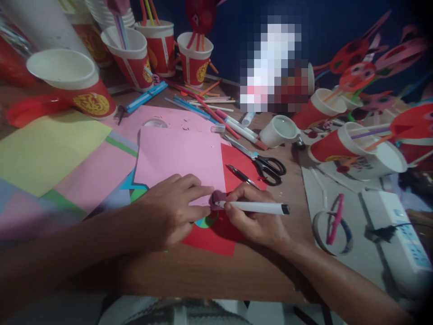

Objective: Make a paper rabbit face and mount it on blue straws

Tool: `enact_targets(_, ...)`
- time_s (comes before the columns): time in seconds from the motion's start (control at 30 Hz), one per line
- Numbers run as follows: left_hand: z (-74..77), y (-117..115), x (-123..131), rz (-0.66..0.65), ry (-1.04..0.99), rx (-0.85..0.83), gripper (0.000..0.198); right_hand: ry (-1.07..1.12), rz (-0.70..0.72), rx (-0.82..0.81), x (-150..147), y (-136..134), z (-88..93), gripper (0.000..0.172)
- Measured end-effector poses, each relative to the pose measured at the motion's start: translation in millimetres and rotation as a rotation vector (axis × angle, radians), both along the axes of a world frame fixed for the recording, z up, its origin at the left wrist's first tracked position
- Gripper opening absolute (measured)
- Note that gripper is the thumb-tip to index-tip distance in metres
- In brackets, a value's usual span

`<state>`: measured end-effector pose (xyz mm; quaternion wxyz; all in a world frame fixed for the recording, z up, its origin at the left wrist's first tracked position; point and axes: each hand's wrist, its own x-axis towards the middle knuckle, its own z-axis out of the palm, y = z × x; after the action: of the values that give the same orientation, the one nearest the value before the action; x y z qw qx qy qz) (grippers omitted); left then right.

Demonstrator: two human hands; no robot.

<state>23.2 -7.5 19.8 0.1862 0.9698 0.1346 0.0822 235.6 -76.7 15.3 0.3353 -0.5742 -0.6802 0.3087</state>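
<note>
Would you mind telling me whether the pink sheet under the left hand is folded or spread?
Spread: the pink sheet lies flat beneath the left hand, with no crease showing.

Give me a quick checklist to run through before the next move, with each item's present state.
1. Marker held in the right hand: ok.
2. Left hand on the pink sheet: ok, fingers near the corner by the marker.
3. Marker tip touching paper: cannot tell, the contact is shadowed and too small.
4. Scissors out of the hands: ok, they lie beyond the right hand.
5. Red sheet free of loose tools: not ok, a pen lies on it.
</note>
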Motion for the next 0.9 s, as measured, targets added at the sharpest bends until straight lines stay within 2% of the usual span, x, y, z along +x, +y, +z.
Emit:
enact_targets(0.23,-1.2,-1.4,0.9,0.013,-0.012,-0.014,0.035,0.03,0.021,-0.014,0.3,-0.7,-0.3,0.011)
enact_targets(0.33,-1.8,-0.9,0.6,0.012,-0.011,-0.004,0.035,0.049,-0.019,-0.027,0.4,0.7,0.9,0.009)
enact_targets(0.47,-0.5,0.8,0.2,-0.005,0.018,-0.004,0.034,0.053,-0.109,0.037,0.0,3.4,1.6,0.008)
enact_targets(0.9,-1.4,-0.6,1.1,0.011,-0.019,0.007,0.034,-0.002,-0.124,0.029,-2.2,4.9,2.0,0.007)
